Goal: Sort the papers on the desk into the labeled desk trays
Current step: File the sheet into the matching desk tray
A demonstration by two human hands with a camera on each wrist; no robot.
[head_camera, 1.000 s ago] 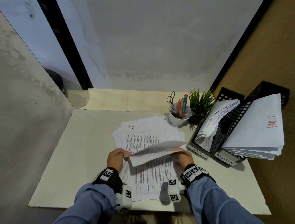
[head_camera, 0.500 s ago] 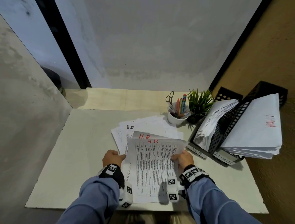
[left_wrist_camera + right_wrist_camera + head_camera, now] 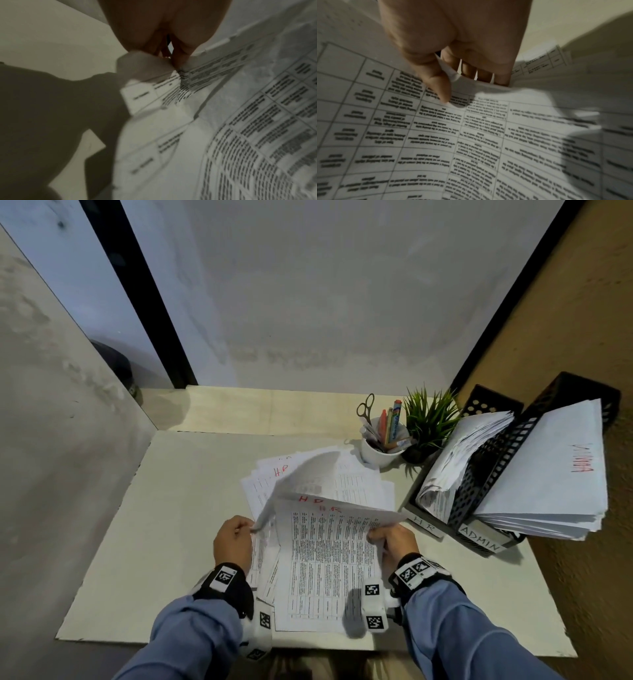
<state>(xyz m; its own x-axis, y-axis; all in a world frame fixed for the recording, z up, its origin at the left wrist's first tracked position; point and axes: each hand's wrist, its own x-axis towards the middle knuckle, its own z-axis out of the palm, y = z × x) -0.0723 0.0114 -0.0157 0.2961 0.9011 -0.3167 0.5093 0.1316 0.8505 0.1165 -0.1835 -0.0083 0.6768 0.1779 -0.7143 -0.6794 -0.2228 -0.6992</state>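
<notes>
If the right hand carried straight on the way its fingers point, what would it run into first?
Probably the black mesh tray labelled HR. The right hand, gripping printed white sheets marked HR, points forward and slightly right toward that tray's near end; depth is unclear, so it might pass beside it.

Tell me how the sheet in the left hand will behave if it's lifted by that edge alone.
Probably floppy: the sheet already arches and curls while the left hand pinches one edge. Likely light, since a fingertip pinch holds it up. It may crease or slip, being gripped only at the margin.
</notes>
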